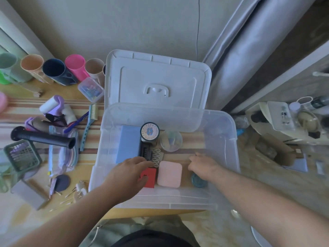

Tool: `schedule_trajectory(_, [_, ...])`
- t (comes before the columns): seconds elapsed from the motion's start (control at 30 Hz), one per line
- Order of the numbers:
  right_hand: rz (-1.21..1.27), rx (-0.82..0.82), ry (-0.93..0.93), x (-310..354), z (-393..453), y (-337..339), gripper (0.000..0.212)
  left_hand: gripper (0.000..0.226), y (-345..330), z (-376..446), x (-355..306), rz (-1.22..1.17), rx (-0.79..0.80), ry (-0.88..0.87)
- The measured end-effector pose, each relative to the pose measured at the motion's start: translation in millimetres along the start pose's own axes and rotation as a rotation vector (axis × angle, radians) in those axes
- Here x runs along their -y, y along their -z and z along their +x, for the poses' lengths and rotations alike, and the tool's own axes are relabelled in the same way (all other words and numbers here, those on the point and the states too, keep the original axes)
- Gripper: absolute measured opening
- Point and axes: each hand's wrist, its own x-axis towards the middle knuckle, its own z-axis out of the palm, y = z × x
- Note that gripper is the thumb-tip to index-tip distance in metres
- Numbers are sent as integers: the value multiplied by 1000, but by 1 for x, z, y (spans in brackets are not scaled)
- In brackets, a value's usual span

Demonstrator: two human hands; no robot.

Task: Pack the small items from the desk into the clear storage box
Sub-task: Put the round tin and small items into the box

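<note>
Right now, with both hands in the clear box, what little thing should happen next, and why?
Probably lift the left hand out and fetch the blue-handled brush. The storage box already holds a red box and pink case, but many items remain on the desk.

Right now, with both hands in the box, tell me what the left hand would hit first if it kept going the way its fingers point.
Probably the white wavy-patterned piece just beyond the left hand; depth is unclear.

A plain pale grey-green wall rises behind the striped, light wooden desk, with a silvery grey satin curtain hanging at its right beside a cluttered cream side shelf in soft daylight.
</note>
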Motion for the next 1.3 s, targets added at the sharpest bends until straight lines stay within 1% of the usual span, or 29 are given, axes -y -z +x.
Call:
schedule_trajectory(0.07, [-85,6,64,0,-5,-3,44,44,-3,-1,6,23,-24,-12])
schedule_trajectory(0.2, [-438,84,148,-2,-15,-9,42,39,-6,-9,18,176,-75,-104])
schedule_trajectory(0.23, [-527,103,151,-1,-17,-10,45,39,-6,-12,21,213,-114,-136])
schedule_trajectory(0.3, [-671,187,95,5,-18,-13,60,33,-2,-21,24,297,-175,-184])
schedule_trajectory(0.33, [-736,243,29,9,-20,-15,70,30,2,-27,24,331,-198,-191])
schedule_trajectory(0.4, [-775,312,-84,14,-23,-17,82,32,10,-39,25,332,-222,-172])
schedule_trajectory(0.47, [-661,265,-100,20,-30,-9,92,41,18,-54,34,266,-241,-150])
schedule_trajectory(0.5, [-565,193,-77,25,-35,-2,95,44,20,-61,41,222,-256,-150])
schedule_trajectory(0.53, [-454,99,-37,31,-38,5,94,46,22,-68,52,168,-277,-156])
schedule_trajectory(0.57, [-339,3,4,41,-44,13,86,45,24,-75,66,102,-300,-165])
schedule_trajectory(0.6, [-233,-71,38,54,-51,21,75,43,27,-82,81,25,-334,-177])
schedule_trajectory(0.67, [20,-175,61,89,-68,36,49,34,31,-97,120,-108,-441,-181])
schedule_trajectory(0.7, [150,-224,73,111,-80,43,34,29,32,-106,143,-134,-498,-156])
schedule_trajectory(0.73, [268,-310,113,137,-93,50,23,26,32,-115,169,-135,-535,-106])
schedule_trajectory(0.77, [348,-421,161,167,-107,56,22,24,32,-124,196,-121,-547,-35])
schedule_trajectory(0.83, [447,-671,291,235,-128,64,21,25,27,-145,253,-93,-521,118])
schedule_trajectory(0.87, [480,-753,395,272,-136,66,20,27,24,-157,283,-82,-490,178])
schedule_trajectory(0.9, [497,-779,499,309,-140,66,20,29,21,-168,310,-66,-444,223])
schedule_trajectory(0.93, [503,-759,576,342,-138,65,20,32,19,-178,333,-43,-383,255])
schedule_trajectory(0.97, [505,-702,611,373,-129,63,21,35,19,-188,353,-13,-307,276])
schedule_trajectory(1.03, [471,-596,607,429,-97,58,27,49,18,-202,383,86,-136,279])
schedule_trajectory(1.07, [414,-557,588,449,-76,55,32,60,15,-206,389,144,-54,258])
schedule_trajectory(1.13, [242,-505,532,483,-25,46,46,85,8,-211,399,235,110,213])
schedule_trajectory(1.17, [140,-494,500,495,-1,41,51,96,3,-212,401,261,166,200])
schedule_trajectory(1.2, [44,-485,460,505,21,36,52,103,-2,-211,403,269,188,198])
schedule_trajectory(1.23, [-32,-476,412,512,40,31,52,106,-6,-209,404,271,175,192])
schedule_trajectory(1.3, [-108,-482,302,522,64,24,56,105,-15,-204,405,288,129,151])
